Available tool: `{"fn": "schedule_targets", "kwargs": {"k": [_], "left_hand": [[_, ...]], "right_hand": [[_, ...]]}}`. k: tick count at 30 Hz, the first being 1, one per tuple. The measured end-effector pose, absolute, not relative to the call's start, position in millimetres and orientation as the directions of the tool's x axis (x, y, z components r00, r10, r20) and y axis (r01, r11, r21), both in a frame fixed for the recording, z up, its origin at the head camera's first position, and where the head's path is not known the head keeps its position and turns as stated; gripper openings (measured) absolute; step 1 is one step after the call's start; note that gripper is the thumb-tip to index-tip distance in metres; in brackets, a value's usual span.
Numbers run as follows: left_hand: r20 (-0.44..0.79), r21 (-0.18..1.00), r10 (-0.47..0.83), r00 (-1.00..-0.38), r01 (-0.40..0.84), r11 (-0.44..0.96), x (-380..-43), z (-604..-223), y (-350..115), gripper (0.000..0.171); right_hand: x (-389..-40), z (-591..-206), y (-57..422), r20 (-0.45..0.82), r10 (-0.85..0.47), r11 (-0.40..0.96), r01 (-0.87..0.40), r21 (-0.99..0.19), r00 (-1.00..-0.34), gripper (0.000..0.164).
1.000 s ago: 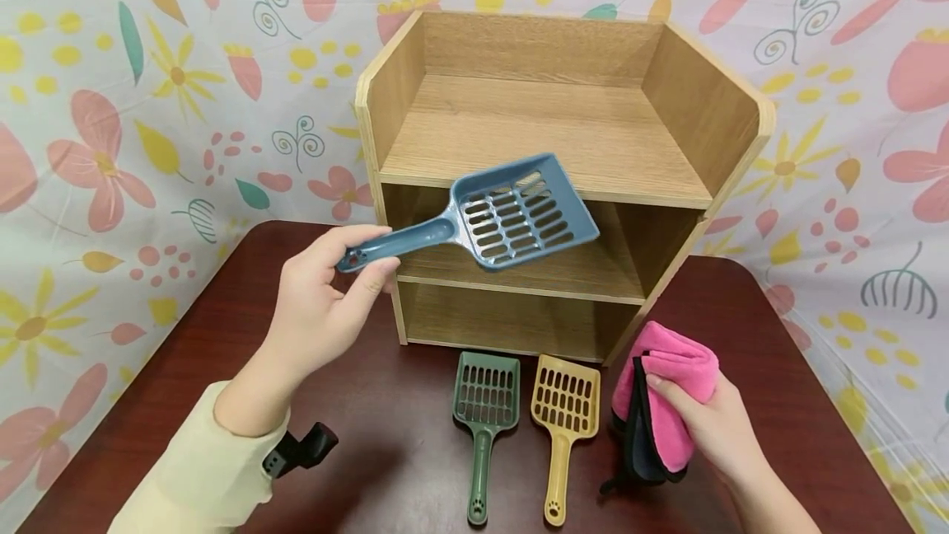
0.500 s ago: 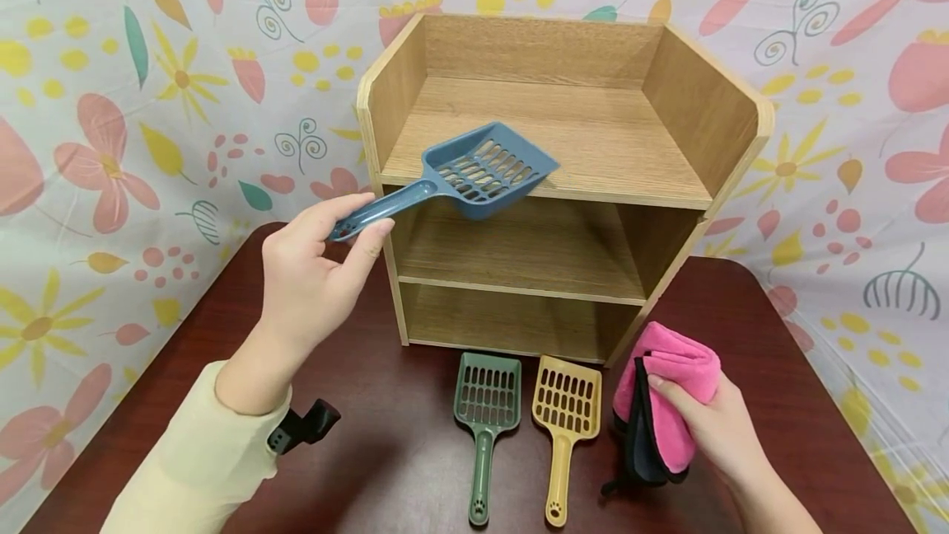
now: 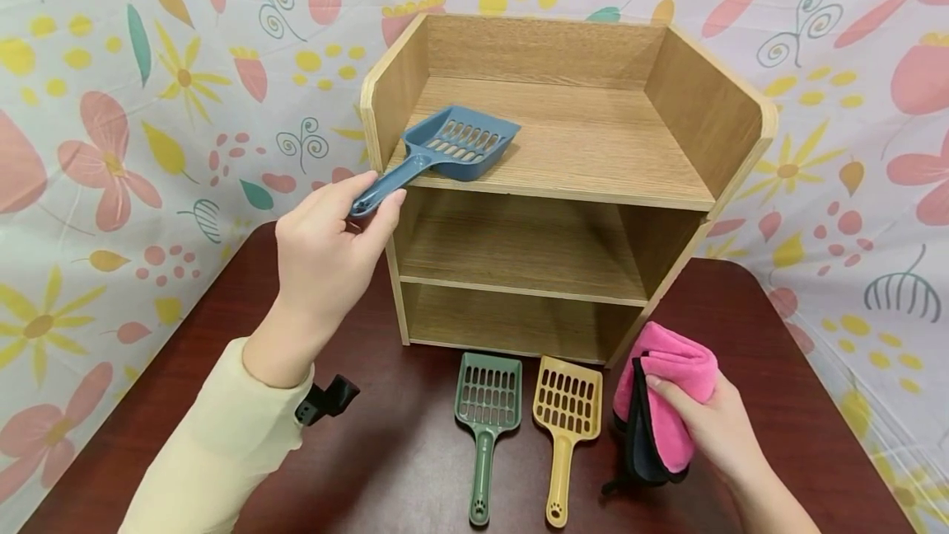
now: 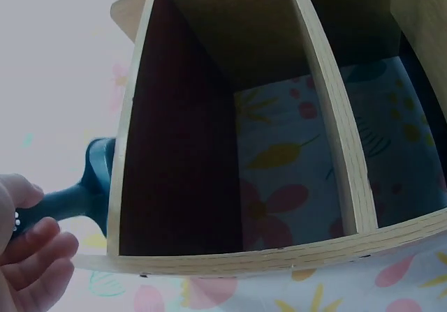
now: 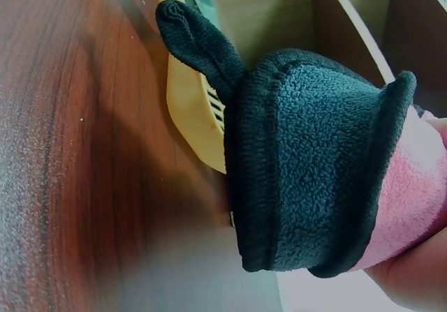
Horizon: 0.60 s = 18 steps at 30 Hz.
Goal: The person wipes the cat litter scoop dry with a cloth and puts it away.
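My left hand (image 3: 326,250) pinches the handle end of a blue litter scoop (image 3: 460,142), thumb on one side and fingers on the other. The scoop's slotted head is over the front left of the wooden shelf's top board (image 3: 563,134); whether it touches the board I cannot tell. In the left wrist view only part of the scoop (image 4: 98,186) shows beside the shelf edge. My right hand (image 3: 715,427) grips a folded pink and dark grey cloth (image 3: 670,386) low over the table. The right wrist view shows the cloth's dark side (image 5: 318,165) and hanging loop.
A green litter scoop (image 3: 485,427) and a yellow litter scoop (image 3: 567,427) lie side by side on the dark red table (image 3: 356,476), before the shelf. Two open compartments (image 3: 511,245) sit below the top board. A flowered curtain (image 3: 185,64) hangs behind.
My left hand has brought the blue scoop leftward and back, from in front of the compartments to over the top board. My right hand and the cloth have stayed in place.
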<state>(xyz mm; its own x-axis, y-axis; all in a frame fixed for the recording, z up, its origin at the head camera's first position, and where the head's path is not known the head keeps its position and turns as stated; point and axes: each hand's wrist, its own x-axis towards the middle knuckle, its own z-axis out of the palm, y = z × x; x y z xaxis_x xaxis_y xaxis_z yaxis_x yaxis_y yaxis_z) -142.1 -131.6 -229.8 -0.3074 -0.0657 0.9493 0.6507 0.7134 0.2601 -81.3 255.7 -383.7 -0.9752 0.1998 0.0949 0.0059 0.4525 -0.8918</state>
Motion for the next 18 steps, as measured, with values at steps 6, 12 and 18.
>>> {"fn": "schedule_targets", "kwargs": {"k": [6, 12, 18], "left_hand": [[0.966, 0.183, -0.039, -0.254, 0.574, 0.798, -147.1, -229.8, -125.3, 0.019], [0.951, 0.197, -0.002, -0.31, 0.599, 0.776, -139.5, -229.0, -118.1, 0.031], [0.928, 0.252, 0.051, -0.37, 0.721, 0.645, -126.7, -230.0, -111.6, 0.037]], "right_hand": [[-81.5, -385.1, 255.0, 0.101, 0.196, 0.462, 0.001, -0.887, -0.976, 0.036], [-82.0, -386.2, 254.6, 0.089, 0.196, 0.431, 0.004, -0.902, -0.977, 0.035], [-82.0, -387.8, 254.9, 0.085, 0.2, 0.416, 0.006, -0.909, -0.976, 0.034]]}}
